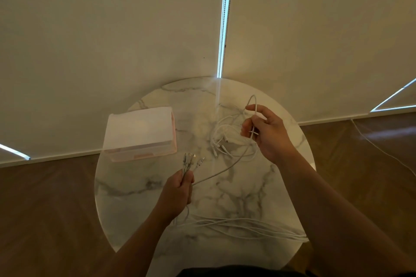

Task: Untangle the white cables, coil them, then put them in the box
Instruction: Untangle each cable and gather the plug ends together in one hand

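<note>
Head view, left hand: the left hand point(180, 189) is clenching its grip round a bunch of thin white cable ends point(191, 161), the plugs fanning out above the fist toward the box.
Head view, right hand: the right hand point(267, 132) is pinching one thin white cable loop point(253, 102) between thumb and fingers, lifting it clear of the bench.
Head view, tangle: a loose knot of white cables point(225, 139) is lying on the far right part of the round marble-patterned bench point(135, 198), just left of the right hand; one strand is running from it down to the left fist.
Head view, near strands: long white cable runs point(247, 225) are trailing across the near edge of the bench toward the right.
Head view, box: the translucent pale pink plastic box point(140, 134) is sitting on the far left of the bench; whether anything is inside cannot be told.
Progress: untangling is seemingly under way, with ends being gathered; no coil is showing, so coiling and boxing are judged as left to do.
Writing: no brand, label or lettering is readable anywhere.
</note>
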The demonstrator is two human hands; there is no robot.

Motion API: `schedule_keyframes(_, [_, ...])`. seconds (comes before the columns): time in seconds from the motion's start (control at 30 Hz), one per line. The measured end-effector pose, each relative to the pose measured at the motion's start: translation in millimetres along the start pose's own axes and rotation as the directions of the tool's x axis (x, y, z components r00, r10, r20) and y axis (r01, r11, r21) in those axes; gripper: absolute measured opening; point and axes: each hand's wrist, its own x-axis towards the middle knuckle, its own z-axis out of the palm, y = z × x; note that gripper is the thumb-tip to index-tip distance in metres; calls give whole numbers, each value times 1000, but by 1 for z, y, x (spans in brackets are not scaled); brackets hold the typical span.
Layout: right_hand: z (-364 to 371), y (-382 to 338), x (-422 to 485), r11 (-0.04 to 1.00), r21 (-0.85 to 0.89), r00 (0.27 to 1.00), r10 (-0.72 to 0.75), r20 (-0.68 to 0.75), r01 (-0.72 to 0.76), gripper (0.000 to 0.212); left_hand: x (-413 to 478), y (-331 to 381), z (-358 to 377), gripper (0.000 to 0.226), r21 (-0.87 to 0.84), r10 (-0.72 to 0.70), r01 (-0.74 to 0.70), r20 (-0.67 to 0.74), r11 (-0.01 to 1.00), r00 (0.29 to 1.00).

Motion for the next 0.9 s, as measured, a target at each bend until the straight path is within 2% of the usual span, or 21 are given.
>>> schedule_keyframes(0.13, [-4, 3, -12, 993, -16, 992, -115, 42, 116, 23, 0, -2, -2, 32, 5, -5, 5, -4, 1000, 1000])
schedule_keyframes(0.2, [-5, -1, -15, 994, 41, 994, -105, 37, 103, 21, 0, -2, -1, 32, -7, -10, 10, -5, 1000, 1000])
schedule_keyframes(0.27, [-6, -5, -15, 996, 69, 998, -62, -32, 64, 24, 0, -1, -1, 32, -13, -9, 9, -6, 1000, 1000])
schedule_keyframes(0.37, [-6, -9, -14, 998, -41, 995, -48, -91, 45, 31, 0, 0, 0, 32, -13, 0, 0, -2, 1000, 1000])
schedule_keyframes(0.47, [-2, -19, -18, 989, -129, 997, -76, 20, 78, 34, -2, 1, 2, 32, -21, -4, 4, -2, 1000, 1000])
schedule_keyframes(0.57, [0, -31, -20, 986, -46, 977, -153, 145, 162, 33, -3, 1, 2, 31, -47, -14, 14, 4, 999, 1000])
schedule_keyframes(0.67, [-3, -30, -20, 980, 4, 974, -200, 105, 201, 30, -3, 1, 2, 31, -51, -6, 6, 2, 999, 1000])
schedule_keyframes(0.77, [-9, -21, -27, 981, 76, 981, -185, 54, 180, 28, -3, 2, 1, 32, -62, -2, 2, 0, 998, 1000])
schedule_keyframes(0.9, [-16, -15, -33, 983, 36, 983, -182, 10, 181, 42, -2, 2, 1, 31, -79, -13, 13, 6, 997, 1000])
